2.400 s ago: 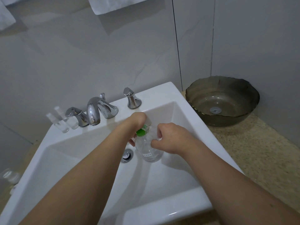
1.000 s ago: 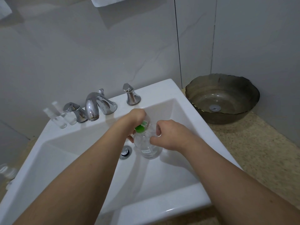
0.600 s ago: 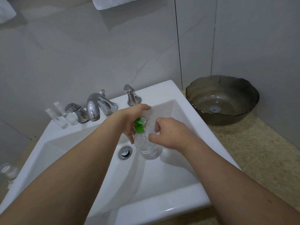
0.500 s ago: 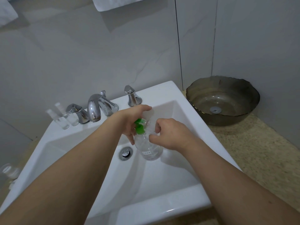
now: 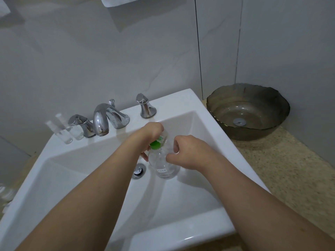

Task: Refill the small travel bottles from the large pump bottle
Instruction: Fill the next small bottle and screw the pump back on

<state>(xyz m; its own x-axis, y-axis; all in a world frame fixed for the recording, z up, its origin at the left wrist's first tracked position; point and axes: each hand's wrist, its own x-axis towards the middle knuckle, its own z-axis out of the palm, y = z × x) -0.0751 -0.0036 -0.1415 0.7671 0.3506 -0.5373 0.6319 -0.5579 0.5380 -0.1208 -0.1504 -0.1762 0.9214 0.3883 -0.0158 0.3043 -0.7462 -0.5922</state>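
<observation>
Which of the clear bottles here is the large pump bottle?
Start at the white square sink. Inside its basin, beside the chrome drain, stands the clear plastic pump bottle, held by both hands. Only it has a green pump top; the small clear bottles stand by the faucet.

Glossy white sink (image 5: 199, 109), chrome faucet (image 5: 101, 120)

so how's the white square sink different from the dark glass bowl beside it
The white square sink is opaque, straight-edged and has chrome taps; the dark glass bowl is translucent, round, wavy-rimmed and has none. The sink holds a clear pump bottle gripped by both hands; the bowl holds nothing. Both have a metal drain.
</observation>
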